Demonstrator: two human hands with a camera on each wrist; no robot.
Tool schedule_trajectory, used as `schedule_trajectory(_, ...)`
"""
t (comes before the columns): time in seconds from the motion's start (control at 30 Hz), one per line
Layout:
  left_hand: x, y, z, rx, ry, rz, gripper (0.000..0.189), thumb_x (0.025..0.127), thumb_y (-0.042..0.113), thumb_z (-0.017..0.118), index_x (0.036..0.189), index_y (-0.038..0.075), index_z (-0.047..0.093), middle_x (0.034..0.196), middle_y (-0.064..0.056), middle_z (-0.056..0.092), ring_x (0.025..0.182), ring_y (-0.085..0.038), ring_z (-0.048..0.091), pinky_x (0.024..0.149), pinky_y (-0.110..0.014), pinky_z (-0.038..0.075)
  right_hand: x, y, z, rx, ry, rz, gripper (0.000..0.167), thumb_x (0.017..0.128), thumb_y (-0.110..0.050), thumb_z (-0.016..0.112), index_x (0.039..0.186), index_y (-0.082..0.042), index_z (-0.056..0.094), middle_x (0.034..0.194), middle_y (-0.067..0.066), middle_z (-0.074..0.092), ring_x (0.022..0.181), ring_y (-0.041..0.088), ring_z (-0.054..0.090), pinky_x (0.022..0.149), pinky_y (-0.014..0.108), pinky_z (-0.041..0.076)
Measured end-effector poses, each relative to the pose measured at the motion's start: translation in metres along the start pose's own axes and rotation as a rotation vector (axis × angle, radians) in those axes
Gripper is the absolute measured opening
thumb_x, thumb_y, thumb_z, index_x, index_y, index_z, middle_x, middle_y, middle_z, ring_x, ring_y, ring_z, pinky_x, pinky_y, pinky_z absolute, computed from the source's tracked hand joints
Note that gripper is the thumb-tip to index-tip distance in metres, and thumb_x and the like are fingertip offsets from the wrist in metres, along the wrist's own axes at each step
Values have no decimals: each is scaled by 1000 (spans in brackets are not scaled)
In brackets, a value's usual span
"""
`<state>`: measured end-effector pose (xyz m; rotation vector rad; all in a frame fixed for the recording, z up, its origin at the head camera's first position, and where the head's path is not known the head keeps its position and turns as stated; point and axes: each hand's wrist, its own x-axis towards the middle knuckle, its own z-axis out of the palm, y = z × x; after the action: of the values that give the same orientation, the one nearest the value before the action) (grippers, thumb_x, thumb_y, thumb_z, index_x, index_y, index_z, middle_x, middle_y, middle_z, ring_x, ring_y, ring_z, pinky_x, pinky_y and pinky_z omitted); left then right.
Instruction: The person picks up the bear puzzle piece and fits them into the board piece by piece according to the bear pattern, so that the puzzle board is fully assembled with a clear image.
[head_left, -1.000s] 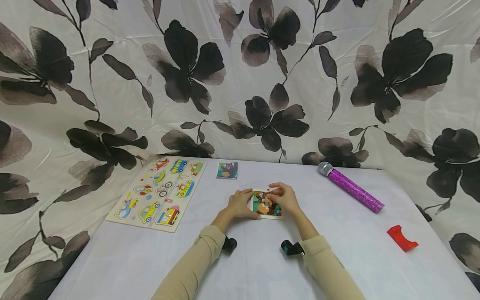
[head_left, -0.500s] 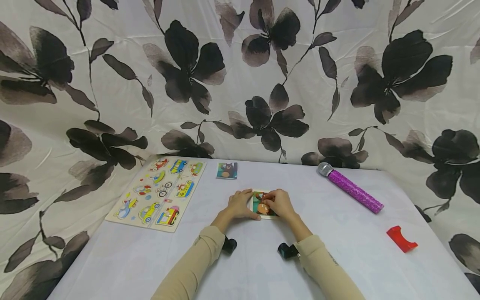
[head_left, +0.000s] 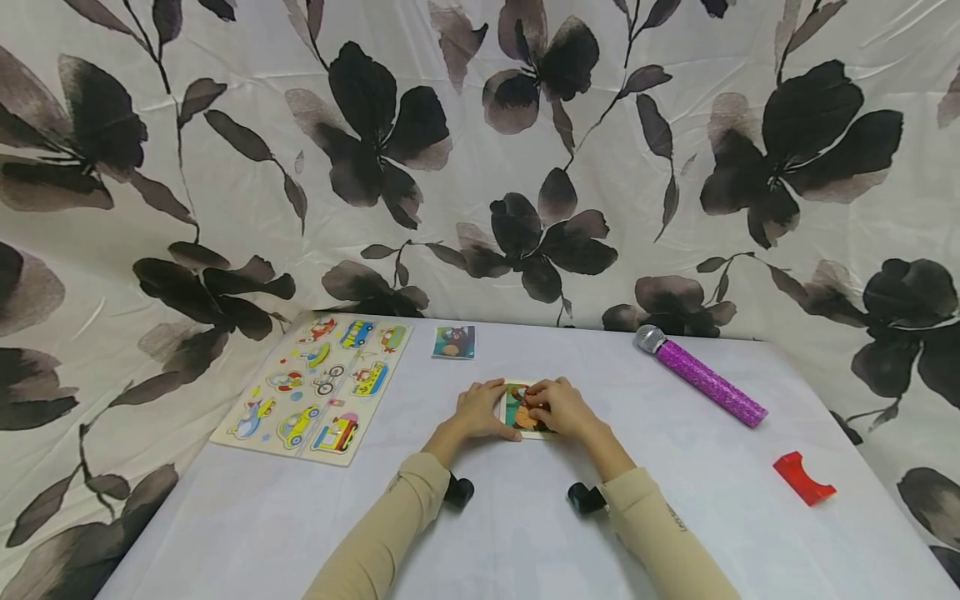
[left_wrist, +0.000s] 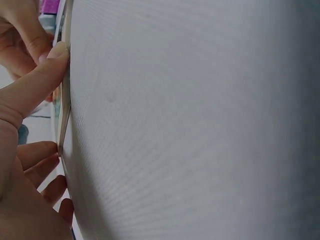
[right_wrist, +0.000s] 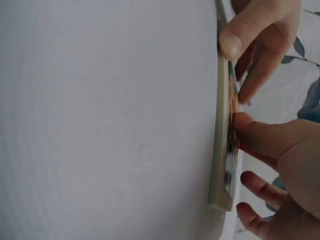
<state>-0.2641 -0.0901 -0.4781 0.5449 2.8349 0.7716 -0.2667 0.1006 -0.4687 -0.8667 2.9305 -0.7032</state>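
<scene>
A small framed picture puzzle (head_left: 513, 406) with a brown animal on a green ground lies flat on the white table. My left hand (head_left: 474, 411) holds its frame, thumb on the near edge and fingers at the left side. My right hand (head_left: 566, 408) is over the right part of the picture, thumb and index finger pinching at a puzzle piece that they mostly cover. In the right wrist view the right thumb (right_wrist: 257, 134) touches the picture just above the pale wooden frame (right_wrist: 218, 155). The left wrist view shows the left thumb (left_wrist: 47, 72) against the frame's edge.
A board of vehicle shapes (head_left: 315, 392) lies at the left. Behind the puzzle is a small picture card (head_left: 453, 342). A purple glitter microphone (head_left: 705, 377) and a red curved block (head_left: 804, 477) lie at the right. A floral cloth (head_left: 465, 167) hangs behind the table.
My right hand has moved from the puzzle's upper right edge inward and down over the picture, then shifted its fingers slightly there. The left hand has stayed on the frame.
</scene>
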Motion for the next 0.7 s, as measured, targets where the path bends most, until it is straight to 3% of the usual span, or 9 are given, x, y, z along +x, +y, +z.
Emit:
schedule_trajectory(0.13,1,-1,1,-2,-3,-3,93,68,46,80,141,2,41,148,-11,36,129,-33,37,101,-51,30,0,0,0,-37,-5,-19,26,86,-17,69,107,-1,71,118,11,61,105,35,51,81,55,44)
schedule_trajectory(0.43,1,-3,2,2,-6,-15,94,68,47,80,141,3,41,149,-10,35,130,-32,36,102,-51,30,-1,2,0,0,-12,-24,29,85,-14,70,110,1,69,117,12,62,107,33,54,89,54,44)
schedule_trajectory(0.7,1,-1,1,2,2,-9,94,68,47,81,140,2,42,148,-11,35,129,-33,36,102,-51,30,-3,2,-5,-37,-41,-41,26,86,-13,68,110,-2,69,118,14,63,102,33,55,82,52,47)
